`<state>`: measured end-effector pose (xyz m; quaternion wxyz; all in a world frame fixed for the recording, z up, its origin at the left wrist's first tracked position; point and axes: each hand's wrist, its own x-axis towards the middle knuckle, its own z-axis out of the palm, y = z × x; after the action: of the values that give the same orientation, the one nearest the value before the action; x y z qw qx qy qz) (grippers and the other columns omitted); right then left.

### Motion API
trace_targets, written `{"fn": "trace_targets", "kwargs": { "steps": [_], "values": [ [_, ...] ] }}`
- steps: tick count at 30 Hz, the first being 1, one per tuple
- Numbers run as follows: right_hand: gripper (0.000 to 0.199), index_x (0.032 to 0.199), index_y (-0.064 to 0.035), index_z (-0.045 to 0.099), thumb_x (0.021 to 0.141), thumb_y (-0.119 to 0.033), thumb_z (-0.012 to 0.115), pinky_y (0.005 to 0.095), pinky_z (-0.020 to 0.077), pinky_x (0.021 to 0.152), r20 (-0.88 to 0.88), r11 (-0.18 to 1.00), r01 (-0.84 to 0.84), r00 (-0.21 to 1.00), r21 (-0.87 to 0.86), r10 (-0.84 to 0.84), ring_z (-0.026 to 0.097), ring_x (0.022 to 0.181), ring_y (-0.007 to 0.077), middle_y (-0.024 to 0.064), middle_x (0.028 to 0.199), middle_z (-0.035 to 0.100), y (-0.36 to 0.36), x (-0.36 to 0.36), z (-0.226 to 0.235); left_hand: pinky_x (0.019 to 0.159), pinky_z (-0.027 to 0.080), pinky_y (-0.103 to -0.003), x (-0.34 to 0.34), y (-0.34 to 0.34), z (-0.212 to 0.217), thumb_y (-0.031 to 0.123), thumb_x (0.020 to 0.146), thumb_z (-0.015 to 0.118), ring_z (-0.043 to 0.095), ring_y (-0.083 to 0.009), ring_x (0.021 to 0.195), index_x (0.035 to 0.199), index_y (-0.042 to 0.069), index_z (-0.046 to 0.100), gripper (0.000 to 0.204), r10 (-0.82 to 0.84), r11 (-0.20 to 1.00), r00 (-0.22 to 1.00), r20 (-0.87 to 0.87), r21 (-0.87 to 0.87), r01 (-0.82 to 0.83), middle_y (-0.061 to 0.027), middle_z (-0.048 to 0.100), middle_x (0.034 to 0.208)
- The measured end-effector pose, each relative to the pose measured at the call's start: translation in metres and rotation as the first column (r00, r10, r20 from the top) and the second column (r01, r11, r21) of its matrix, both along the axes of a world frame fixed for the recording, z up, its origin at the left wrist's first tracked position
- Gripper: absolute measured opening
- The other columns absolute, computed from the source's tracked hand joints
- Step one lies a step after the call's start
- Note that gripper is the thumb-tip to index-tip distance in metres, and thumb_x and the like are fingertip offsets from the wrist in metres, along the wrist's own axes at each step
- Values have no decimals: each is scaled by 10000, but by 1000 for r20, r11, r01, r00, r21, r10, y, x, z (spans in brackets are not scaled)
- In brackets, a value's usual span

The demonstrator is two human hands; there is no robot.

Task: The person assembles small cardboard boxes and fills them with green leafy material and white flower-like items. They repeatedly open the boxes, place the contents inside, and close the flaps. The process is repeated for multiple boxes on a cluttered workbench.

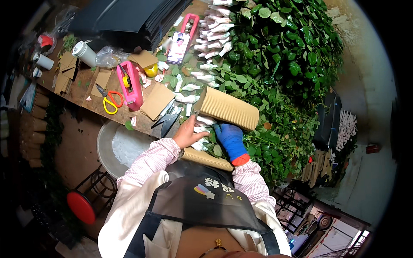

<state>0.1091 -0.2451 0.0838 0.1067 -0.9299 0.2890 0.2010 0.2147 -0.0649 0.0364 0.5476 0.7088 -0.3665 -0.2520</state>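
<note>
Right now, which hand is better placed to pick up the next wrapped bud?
Left, probably. The bare left hand already rests on the white-wrapped buds beside the corrugated cardboard sheet. The blue-gloved right hand is pressed among stems and leaves.

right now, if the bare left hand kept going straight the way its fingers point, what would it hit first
Probably the open end of the corrugated cardboard sheet, just beyond the left hand, whose fingers point up and right. White wrapped flower buds lie under the fingertips; depth is unclear.
</note>
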Motion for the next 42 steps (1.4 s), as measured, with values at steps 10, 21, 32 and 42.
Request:
{"fn": "trace_targets", "kwargs": {
  "steps": [10,21,32,42],
  "values": [
    [442,1043,-145,767,956,-519,547,505,550,832,-37,998,-11,999,-57,9,717,939,352,167,1027,744,8,8,-5,802,508,-366,-7,-11,-6,177,1025,529,653,-244,829,950,-6,697,260,485,862,858,-166,-72,-502,-126,715,931],
    [414,1058,-122,725,900,-492,627,520,546,782,-6,1000,-29,1000,-12,28,706,900,365,174,990,730,7,3,-16,665,480,-414,23,1,-14,347,953,672,610,-336,686,920,27,608,328,266,938,961,-71,247,-241,-198,627,739],
    [368,960,-68,784,867,-385,621,478,553,826,-50,994,9,999,113,-3,721,935,350,218,1018,736,6,10,6,583,426,-293,55,48,-5,103,892,673,514,-64,655,755,16,590,183,292,955,917,-270,134,-265,24,616,698],
    [273,961,-113,796,886,-299,611,477,578,730,-63,998,-30,998,-47,27,745,897,318,146,983,763,17,3,-20,632,486,-385,12,19,5,292,946,683,632,-285,647,814,6,665,315,4,972,998,61,235,-18,-182,632,706]
  ]
}}
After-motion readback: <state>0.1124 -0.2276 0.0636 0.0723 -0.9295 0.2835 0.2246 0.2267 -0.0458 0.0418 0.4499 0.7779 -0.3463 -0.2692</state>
